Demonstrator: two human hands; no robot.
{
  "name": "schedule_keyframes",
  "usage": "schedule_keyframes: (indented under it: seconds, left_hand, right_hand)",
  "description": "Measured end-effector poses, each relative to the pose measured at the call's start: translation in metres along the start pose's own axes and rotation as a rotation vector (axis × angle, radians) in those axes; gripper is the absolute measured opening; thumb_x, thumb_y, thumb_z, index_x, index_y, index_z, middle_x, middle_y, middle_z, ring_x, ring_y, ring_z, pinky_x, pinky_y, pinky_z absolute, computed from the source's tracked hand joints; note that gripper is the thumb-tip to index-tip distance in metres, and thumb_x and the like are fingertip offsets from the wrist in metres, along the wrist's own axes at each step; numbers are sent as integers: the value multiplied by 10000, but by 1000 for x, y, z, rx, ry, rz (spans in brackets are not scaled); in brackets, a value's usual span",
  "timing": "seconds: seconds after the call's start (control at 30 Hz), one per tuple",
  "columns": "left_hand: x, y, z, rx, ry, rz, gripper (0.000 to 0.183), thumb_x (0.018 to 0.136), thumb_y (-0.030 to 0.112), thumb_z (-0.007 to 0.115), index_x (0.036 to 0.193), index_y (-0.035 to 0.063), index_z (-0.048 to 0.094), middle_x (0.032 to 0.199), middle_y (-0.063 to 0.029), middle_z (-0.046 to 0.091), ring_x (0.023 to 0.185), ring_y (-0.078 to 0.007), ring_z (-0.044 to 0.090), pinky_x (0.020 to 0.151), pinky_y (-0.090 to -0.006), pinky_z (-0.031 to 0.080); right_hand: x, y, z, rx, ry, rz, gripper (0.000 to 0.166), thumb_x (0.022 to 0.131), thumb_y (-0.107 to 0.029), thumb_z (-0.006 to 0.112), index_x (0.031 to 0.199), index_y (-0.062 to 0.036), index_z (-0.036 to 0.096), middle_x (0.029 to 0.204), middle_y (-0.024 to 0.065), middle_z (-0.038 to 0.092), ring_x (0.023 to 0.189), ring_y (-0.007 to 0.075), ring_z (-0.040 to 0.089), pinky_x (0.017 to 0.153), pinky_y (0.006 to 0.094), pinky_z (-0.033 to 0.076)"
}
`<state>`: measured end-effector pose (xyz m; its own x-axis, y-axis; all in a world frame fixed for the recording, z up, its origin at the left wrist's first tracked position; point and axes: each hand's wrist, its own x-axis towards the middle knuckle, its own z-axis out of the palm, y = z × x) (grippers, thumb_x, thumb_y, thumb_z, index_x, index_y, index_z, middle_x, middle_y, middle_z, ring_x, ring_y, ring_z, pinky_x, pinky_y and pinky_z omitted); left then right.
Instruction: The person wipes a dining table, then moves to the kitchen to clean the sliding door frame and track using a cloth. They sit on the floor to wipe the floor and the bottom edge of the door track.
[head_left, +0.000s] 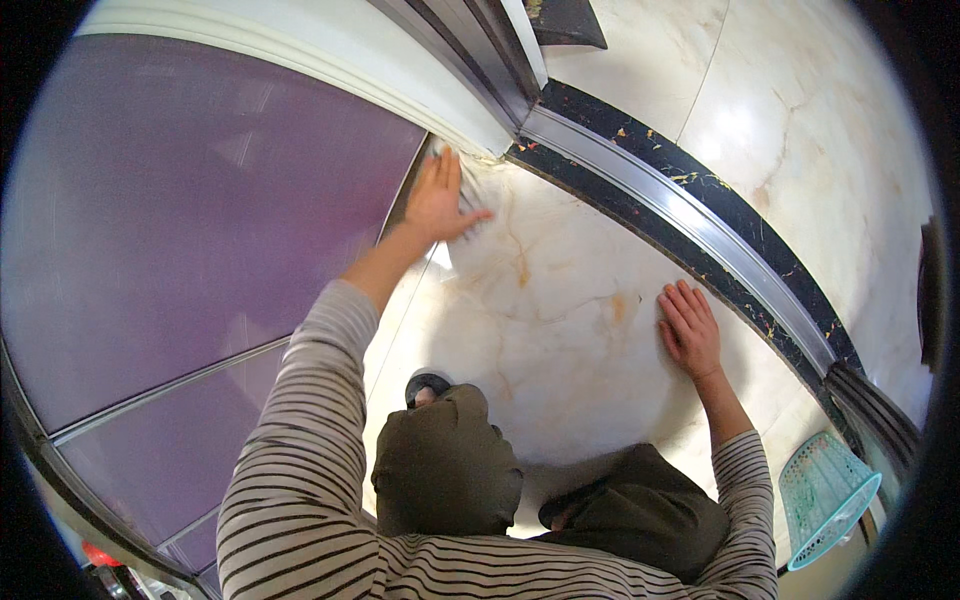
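My left hand (439, 199) reaches forward, low over the marbled floor tile (555, 360), beside the foot of a purple cabinet front (225, 195). Its thumb is spread from the fingers, and I see no object in its grip. Blur and dark streaks around it hide whether anything thin lies under the palm. My right hand (691, 330) lies palm down on the same tile, fingers stretched out, close to the black stone threshold (652, 225). It holds nothing visible.
A metal sliding-door track (675, 199) runs along the threshold, joining a door frame (495, 67). At the lower right is a turquoise perforated plastic basket (821, 495). My knees, in dark trousers (450, 465), are bent close before me. A dark object (566, 22) stands beyond the threshold.
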<state>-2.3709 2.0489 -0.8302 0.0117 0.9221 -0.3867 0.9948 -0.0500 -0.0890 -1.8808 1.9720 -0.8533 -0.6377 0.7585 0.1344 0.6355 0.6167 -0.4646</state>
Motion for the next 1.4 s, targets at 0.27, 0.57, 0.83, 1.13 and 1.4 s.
schedule_keyframes:
  seconds: [0.27, 0.57, 0.83, 1.13, 1.4]
  left_hand:
    - [-6, -30, 29, -154, 82, -193, 1022, 949, 677, 433, 1531, -104, 123, 1594, -298, 194, 1493, -409, 188, 1235, -438, 165]
    - [11, -5, 63, -105, 391, 94, 983, 945, 600, 511, 1538, -88, 133, 1613, -289, 148, 1509, -422, 125, 1231, -495, 123]
    - [1, 55, 57, -204, 465, -161, 1032, 902, 567, 611, 1508, -141, 167, 1586, -350, 152, 1507, -450, 104, 1231, -515, 74]
    - [-40, 195, 33, -341, 249, 486, 1110, 820, 620, 666, 1508, -123, 210, 1593, -325, 165, 1498, -444, 149, 1234, -502, 108]
    - [-4, 118, 62, -246, 501, -113, 1083, 886, 656, 562, 1488, -163, 190, 1567, -379, 164, 1493, -470, 126, 1223, -532, 77]
  right_hand:
    - [1, -4, 0, -23, 0, 4, 454, 845, -89, 683, 1294, -80, 613, 1416, 95, 570, 1359, 304, 494, 1134, 484, 377]
    - [5, -5, -1, 4, 5, 0, 455, 859, -91, 684, 1308, -87, 606, 1419, 86, 567, 1361, 301, 492, 1130, 479, 382]
    - [2, -3, -2, -20, -6, -9, 466, 866, -108, 685, 1321, -84, 590, 1430, 100, 551, 1370, 297, 479, 1137, 472, 376]
    - [-3, -2, -7, -17, 35, -9, 438, 886, -124, 679, 1313, -78, 597, 1405, 108, 571, 1355, 301, 495, 1144, 457, 376]
    - [-4, 1, -2, -16, 88, 6, 472, 878, -114, 683, 1333, -59, 573, 1427, 107, 545, 1406, 331, 428, 1166, 496, 333]
